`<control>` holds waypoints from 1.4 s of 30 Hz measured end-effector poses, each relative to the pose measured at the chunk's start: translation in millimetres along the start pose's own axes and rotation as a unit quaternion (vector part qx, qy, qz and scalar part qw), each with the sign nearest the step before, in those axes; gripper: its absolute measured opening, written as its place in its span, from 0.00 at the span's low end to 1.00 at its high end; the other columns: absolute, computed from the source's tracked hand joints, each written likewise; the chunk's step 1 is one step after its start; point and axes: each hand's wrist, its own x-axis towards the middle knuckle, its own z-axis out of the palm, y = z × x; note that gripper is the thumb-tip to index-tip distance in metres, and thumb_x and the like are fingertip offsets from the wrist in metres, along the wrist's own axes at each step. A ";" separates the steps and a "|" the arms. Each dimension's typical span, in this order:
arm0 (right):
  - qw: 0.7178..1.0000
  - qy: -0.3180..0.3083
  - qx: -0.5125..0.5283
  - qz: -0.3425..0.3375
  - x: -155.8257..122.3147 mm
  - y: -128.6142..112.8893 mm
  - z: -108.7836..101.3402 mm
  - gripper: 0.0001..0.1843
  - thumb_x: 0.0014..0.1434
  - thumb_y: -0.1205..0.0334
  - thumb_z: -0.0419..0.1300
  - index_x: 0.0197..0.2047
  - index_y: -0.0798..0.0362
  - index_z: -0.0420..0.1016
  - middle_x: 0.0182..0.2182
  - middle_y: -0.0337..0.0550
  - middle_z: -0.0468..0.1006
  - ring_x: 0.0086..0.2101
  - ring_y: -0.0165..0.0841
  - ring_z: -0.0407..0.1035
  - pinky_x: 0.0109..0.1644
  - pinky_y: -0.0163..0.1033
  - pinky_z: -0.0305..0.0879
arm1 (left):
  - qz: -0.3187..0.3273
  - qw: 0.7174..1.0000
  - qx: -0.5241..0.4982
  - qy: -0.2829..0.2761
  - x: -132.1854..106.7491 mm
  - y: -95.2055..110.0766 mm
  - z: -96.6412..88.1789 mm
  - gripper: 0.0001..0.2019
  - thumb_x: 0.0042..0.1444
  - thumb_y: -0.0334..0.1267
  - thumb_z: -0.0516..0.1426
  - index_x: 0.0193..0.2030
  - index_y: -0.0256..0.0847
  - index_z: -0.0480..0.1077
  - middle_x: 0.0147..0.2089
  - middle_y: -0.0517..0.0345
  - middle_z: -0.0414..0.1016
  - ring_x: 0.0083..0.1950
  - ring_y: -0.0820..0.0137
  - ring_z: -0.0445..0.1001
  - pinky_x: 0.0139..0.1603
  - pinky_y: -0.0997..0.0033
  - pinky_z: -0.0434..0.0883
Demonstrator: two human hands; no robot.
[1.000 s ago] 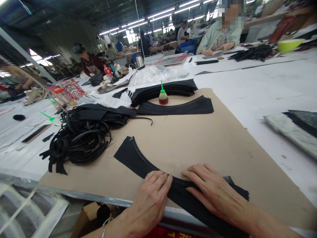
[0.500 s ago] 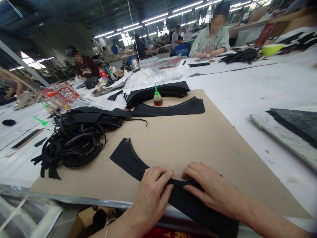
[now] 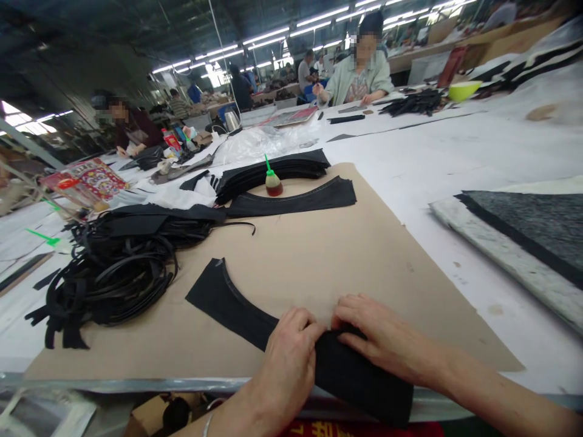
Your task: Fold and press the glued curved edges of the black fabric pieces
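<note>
A curved black piece of material (image 3: 234,312), fabric or leather, lies slantwise on brown paper board, its right end hanging past the table's front edge. Stitching or a folded line runs along its inner curve. My left hand (image 3: 294,352) pinches that curved edge near the middle, fingers and thumb closed on it. Close beside it, my right hand (image 3: 371,334) grips the same edge with bent fingers, thumb on the near side. The fingertips of both hands partly hide the edge between them.
Beyond the hands lie another curved black piece (image 3: 296,199), a stack of such pieces (image 3: 277,167) and a small green-tipped bottle (image 3: 274,184). Black strips (image 3: 122,291) are heaped at left. Dark grey material (image 3: 528,224) lies at right. Co-workers sit across the table.
The view has shifted, so the table things appear further left. My left hand has come closer to my right along the curved edge. A co-worker opposite has raised a hand.
</note>
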 end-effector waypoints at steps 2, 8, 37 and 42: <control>1.000 0.005 -0.003 -0.017 -2.6 2.6 0.4 0.06 0.59 0.71 0.58 0.36 0.50 0.69 0.36 0.36 0.71 0.40 0.33 0.63 0.45 0.39 0.56 | 0.012 1.000 0.007 0.012 -1.8 0.0 2.7 0.17 0.57 0.21 0.47 0.43 0.42 0.73 0.39 0.55 0.71 0.42 0.65 0.68 0.44 0.64 0.70; 0.995 0.024 -0.034 -0.087 -13.1 10.1 1.0 0.06 0.64 0.69 0.53 0.39 0.51 0.70 0.37 0.40 0.70 0.40 0.34 0.61 0.45 0.40 0.56 | 0.120 0.985 0.101 0.077 -19.8 -5.5 19.0 0.20 0.61 0.26 0.45 0.57 0.33 0.67 0.46 0.47 0.73 0.46 0.61 0.70 0.46 0.60 0.73; 0.975 0.057 -0.157 -0.146 -24.2 22.9 2.0 0.07 0.66 0.66 0.52 0.35 0.53 0.67 0.34 0.41 0.69 0.36 0.32 0.60 0.42 0.40 0.53 | 0.181 0.970 0.122 0.107 -25.3 -6.2 28.5 0.21 0.60 0.24 0.46 0.61 0.29 0.62 0.51 0.44 0.71 0.53 0.61 0.66 0.54 0.59 0.70; 0.974 0.060 -0.158 -0.153 -29.3 24.7 -3.3 0.08 0.67 0.66 0.50 0.39 0.53 0.70 0.34 0.42 0.70 0.37 0.33 0.61 0.42 0.41 0.53 | 0.156 0.977 0.118 0.081 -18.4 1.1 23.7 0.21 0.61 0.25 0.46 0.61 0.34 0.63 0.46 0.46 0.71 0.46 0.61 0.68 0.48 0.59 0.71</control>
